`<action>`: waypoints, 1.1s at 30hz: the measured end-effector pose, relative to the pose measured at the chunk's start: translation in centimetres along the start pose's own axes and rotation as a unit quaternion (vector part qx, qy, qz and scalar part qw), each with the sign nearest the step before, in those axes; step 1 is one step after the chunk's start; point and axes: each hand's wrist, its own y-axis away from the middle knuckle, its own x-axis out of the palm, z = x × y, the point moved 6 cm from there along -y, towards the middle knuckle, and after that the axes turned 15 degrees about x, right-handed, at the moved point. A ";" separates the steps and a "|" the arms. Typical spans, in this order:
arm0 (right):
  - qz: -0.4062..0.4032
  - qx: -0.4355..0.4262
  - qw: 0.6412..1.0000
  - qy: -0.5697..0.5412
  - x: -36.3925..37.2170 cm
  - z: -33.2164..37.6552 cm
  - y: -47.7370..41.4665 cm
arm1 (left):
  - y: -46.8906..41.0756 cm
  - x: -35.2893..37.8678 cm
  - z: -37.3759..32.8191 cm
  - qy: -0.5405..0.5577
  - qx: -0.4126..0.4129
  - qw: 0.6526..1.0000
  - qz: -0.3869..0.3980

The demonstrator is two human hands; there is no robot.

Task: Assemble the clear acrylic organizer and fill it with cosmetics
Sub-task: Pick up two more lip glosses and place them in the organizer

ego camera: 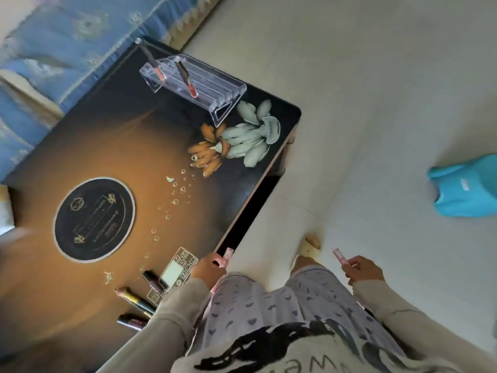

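At far end of bench, clear organizer stands with two lip tubes slotted in. Near edge, loose cosmetics lie beside left sleeve. Left hand grips pink tube; right hand, well apart over floor, grips second pink tube.

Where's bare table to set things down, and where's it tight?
Free: the wide brown stretch between the organizer and the round plate; also the bubble-print strip from the plate to the table's right edge. Tight: the near corner by the left hand, where a pencil and two dark tubes lie beside the control panel.
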 end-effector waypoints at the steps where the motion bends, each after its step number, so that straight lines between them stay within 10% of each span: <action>1: 0.004 0.003 1.000 -0.004 -1.1 0.2 -0.9 | -0.6 0.5 -1.2 -0.009 -0.001 1.000 0.008; 33: 0.020 0.159 0.984 -0.082 -24.9 10.5 -19.8 | -25.1 -3.5 -40.5 -0.161 0.112 0.979 0.061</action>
